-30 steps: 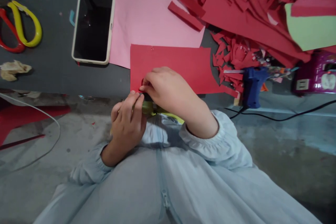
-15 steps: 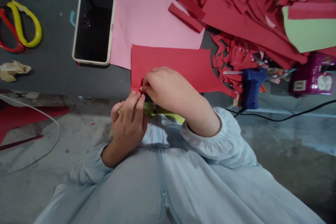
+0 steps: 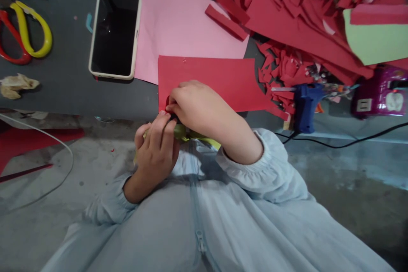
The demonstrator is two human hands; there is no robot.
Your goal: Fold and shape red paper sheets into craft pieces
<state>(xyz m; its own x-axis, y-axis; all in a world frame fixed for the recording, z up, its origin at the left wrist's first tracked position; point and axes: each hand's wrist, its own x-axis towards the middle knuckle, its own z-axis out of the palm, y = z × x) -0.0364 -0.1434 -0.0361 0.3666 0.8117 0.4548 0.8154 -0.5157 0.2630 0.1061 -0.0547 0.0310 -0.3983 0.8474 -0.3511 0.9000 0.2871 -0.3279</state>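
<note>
My left hand [image 3: 156, 146] is curled shut around a yellow-green piece [image 3: 197, 136] that pokes out to the right from under my hands. My right hand [image 3: 199, 108] is closed in a pinch at the near edge of a red paper sheet [image 3: 223, 78], its fingertips on a small red bit right above my left fingertips. Both hands meet at the dark table's [image 3: 63, 80] front edge. What the fingers press together is mostly hidden.
A phone [image 3: 114, 33] lies face up left of a pink sheet [image 3: 178, 21]. Red-and-yellow scissors [image 3: 22, 36] and a crumpled scrap [image 3: 17, 85] sit far left. Red paper cuttings [image 3: 302, 12], a blue glue gun [image 3: 305, 104] with its black cord and a purple box [image 3: 381, 93] are on the right.
My right hand has shifted slightly left along the red sheet's near edge; the left hand has stayed where it was.
</note>
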